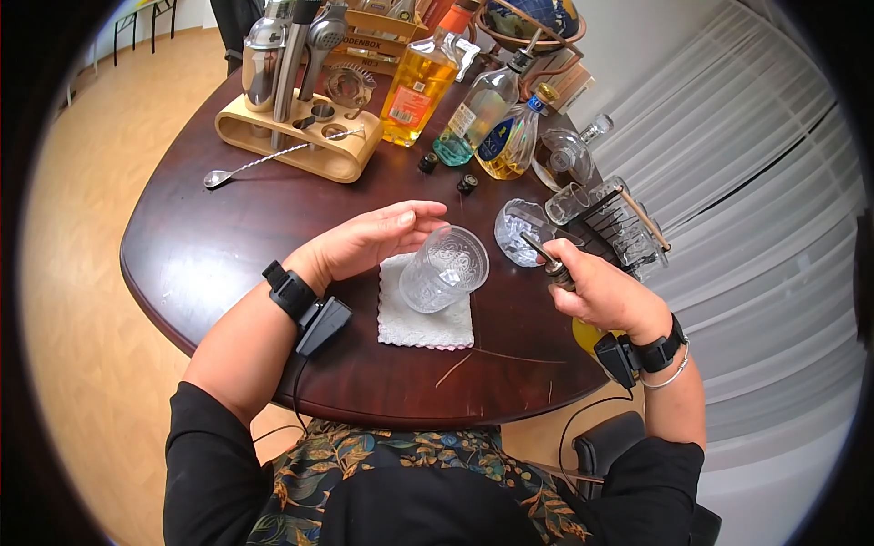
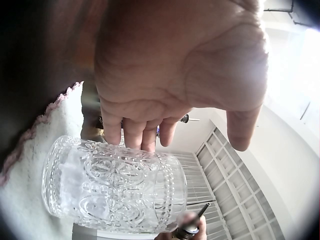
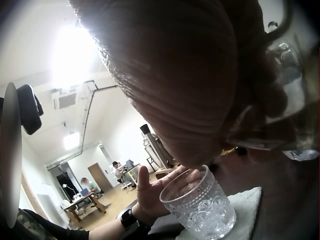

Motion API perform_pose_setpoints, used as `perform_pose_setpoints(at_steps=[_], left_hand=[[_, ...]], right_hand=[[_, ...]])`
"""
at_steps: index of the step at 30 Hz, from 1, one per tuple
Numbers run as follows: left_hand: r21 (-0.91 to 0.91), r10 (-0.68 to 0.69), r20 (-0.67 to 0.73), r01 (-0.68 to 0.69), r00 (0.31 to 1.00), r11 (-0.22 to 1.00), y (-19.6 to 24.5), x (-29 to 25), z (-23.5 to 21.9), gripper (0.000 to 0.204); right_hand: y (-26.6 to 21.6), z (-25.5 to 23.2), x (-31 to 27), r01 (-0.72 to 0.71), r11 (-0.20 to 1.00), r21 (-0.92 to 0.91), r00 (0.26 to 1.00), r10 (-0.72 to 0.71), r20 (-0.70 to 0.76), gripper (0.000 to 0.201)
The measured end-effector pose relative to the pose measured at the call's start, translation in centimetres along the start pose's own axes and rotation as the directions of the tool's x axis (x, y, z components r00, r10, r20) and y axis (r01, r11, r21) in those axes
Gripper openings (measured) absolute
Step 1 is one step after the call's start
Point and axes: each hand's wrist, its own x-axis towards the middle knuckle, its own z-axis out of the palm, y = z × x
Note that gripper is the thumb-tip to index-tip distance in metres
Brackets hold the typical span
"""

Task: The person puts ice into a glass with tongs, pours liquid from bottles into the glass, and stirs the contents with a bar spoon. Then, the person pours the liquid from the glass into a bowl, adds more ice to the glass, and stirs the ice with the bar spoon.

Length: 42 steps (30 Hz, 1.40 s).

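A patterned clear glass (image 1: pixel 444 273) with ice in it stands on a white cloth (image 1: pixel 421 328). Beside its far left side is my left hand (image 1: pixel 371 238), palm toward it, fingers loosely extended; the left wrist view shows the fingertips (image 2: pixel 135 137) at the glass (image 2: pixel 115 185), contact unclear. My right hand (image 1: pixel 612 293) grips the neck of a bottle with a metal pour spout (image 1: pixel 535 247), which points toward the glass. Yellow liquid (image 1: pixel 588 338) shows below that hand. Much of the bottle is hidden by the hand in the head view.
An ice bowl (image 1: pixel 522 233) stands right of the glass, near a rack of glasses (image 1: pixel 628 227). Several bottles (image 1: pixel 421 86) and two dark caps (image 1: pixel 467 184) are farther back. A wooden bar-tool stand (image 1: pixel 341 162) with a long spoon (image 1: pixel 218 178) is at the back left.
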Motion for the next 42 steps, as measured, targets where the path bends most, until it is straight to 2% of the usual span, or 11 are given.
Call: perform_pose_setpoints(at_steps=[12,15,21,24,30,36,42], left_hand=[[-0.001,0.000,0.001,0.000,1.000,1.000,-0.1,0.0,-0.1,0.073],[0.000,-0.001,0.001,0.001,1.000,1.000,-0.1,0.0,-0.1,0.072],[0.000,0.000,0.000,0.000,1.000,1.000,0.0,0.0,0.0,0.072],[0.000,-0.001,0.000,0.001,1.000,1.000,0.0,0.0,0.0,0.072],[0.000,0.004,0.012,-0.004,1.000,1.000,0.0,0.0,-0.1,0.072],[0.005,-0.005,0.009,0.005,1.000,1.000,0.1,0.0,0.0,0.072],[0.003,0.004,0.008,-0.004,1.000,1.000,0.1,0.0,0.1,0.072]], right_hand=[[0.2,0.0,0.1,0.012,1.000,0.006,1.000,-0.012,0.013,0.046],[0.9,0.7,0.1,0.083,0.996,0.011,0.993,-0.082,-0.085,0.038],[0.9,0.8,0.1,0.079,0.997,0.011,0.993,-0.078,-0.085,0.037],[0.1,0.1,0.2,-0.008,1.000,0.013,1.000,0.008,0.010,0.045],[0.1,0.1,0.2,-0.033,0.999,0.020,0.999,0.032,0.030,0.045],[0.4,0.5,0.1,0.017,0.999,0.032,1.000,-0.016,-0.023,0.044],[1.2,0.4,-0.1,0.035,0.988,0.153,0.981,-0.005,-0.195,0.042]])
